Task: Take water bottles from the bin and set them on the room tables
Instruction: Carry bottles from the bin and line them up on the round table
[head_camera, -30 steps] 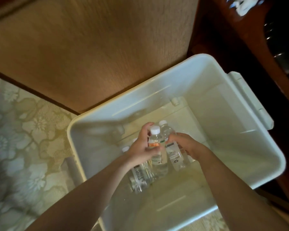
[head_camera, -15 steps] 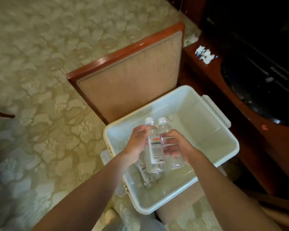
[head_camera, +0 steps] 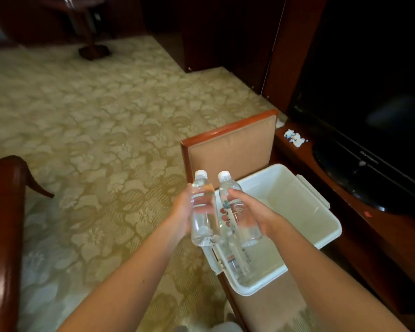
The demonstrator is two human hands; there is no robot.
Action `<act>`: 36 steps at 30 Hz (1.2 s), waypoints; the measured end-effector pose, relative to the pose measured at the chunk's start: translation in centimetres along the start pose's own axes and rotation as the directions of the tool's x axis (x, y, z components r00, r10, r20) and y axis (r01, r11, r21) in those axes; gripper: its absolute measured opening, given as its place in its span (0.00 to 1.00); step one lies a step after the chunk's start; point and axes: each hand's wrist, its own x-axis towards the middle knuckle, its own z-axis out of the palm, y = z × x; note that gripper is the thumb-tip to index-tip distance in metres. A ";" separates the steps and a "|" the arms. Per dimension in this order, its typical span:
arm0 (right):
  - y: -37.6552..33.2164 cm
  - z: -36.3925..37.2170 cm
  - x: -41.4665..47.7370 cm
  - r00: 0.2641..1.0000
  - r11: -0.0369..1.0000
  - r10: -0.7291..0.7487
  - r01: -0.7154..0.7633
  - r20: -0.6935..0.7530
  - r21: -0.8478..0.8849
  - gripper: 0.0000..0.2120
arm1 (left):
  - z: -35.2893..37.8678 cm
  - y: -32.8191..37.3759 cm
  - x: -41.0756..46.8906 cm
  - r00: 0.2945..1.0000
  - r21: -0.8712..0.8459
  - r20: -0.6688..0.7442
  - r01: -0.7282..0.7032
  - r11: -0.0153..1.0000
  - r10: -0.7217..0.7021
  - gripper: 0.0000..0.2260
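Clear bottles, 1 per hand: ur left hand (head_camera: pixel 181 212) fingers wrap left bottle (head_camera: pixel 203 219), right hand (head_camera: pixel 256 213) wraps right bottle (head_camera: pixel 234 212), both above bin (head_camera: pixel 297 207). Slick sides: if grip loosens, could drop en route.

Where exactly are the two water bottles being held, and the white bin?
left bottle (head_camera: pixel 200 173): head view, on its white cap.
right bottle (head_camera: pixel 224 175): head view, on its white cap.
white bin (head_camera: pixel 295 207): head view, bare inner surface.
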 end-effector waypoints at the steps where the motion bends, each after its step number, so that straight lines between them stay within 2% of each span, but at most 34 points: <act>1: -0.3 1.7 -0.3 1.000 1.000 -0.010 0.010 0.010 -0.018 0.20 | -1.7 0.6 -1.0 1.000 -0.036 -0.001 -0.019 0.999 0.019 0.24; 4: -1.0 4.4 -0.2 0.999 0.999 -0.043 0.043 0.012 -0.033 0.19 | -4.4 1.7 -2.8 0.998 -0.132 0.016 -0.062 0.989 0.065 0.26; 8: -1.7 10.3 0.2 0.995 0.995 -0.085 0.088 0.057 -0.045 0.22 | -9.9 3.6 -6.5 0.972 -0.124 0.069 -0.216 0.968 0.226 0.18; 12: -2.0 16.0 1.4 0.987 0.985 -0.118 0.130 0.106 -0.114 0.27 | -15.4 5.1 -9.3 0.973 -0.166 -0.017 -0.230 0.959 0.230 0.22; 16: -2.5 21.6 2.2 0.977 0.975 -0.141 0.165 0.160 -0.147 0.22 | -20.4 6.4 -11.2 0.958 -0.208 -0.103 -0.284 0.936 0.268 0.14; 19: -3.0 25.5 2.7 0.961 0.976 -0.134 0.171 0.242 -0.137 0.22 | -23.5 7.5 -12.4 0.927 -0.226 -0.133 -0.372 0.900 0.350 0.10; 21: -3.4 27.8 2.9 0.950 0.978 -0.135 0.172 0.282 -0.114 0.21 | -25.4 8.1 -13.1 0.926 -0.237 -0.146 -0.373 0.897 0.347 0.12; 24: -3.9 30.8 3.7 0.942 0.991 -0.106 0.128 0.319 -0.046 0.26 | -28.5 8.8 -13.3 0.928 -0.255 -0.180 -0.364 0.896 0.326 0.18; 29: -5.0 34.1 6.3 0.916 0.997 -0.062 0.073 0.396 -0.013 0.28 | -32.4 10.4 -12.5 0.943 -0.346 -0.154 -0.332 0.877 0.296 0.25; 33: -6.5 36.5 9.1 0.901 0.999 -0.043 0.053 0.431 -0.011 0.27 | -34.8 12.5 -11.3 0.950 -0.404 -0.121 -0.313 0.860 0.288 0.23; 36: -8.3 38.3 12.0 0.880 0.998 -0.060 0.064 0.472 0.008 0.28 | -36.4 14.7 -9.3 0.944 -0.453 -0.106 -0.326 0.830 0.313 0.18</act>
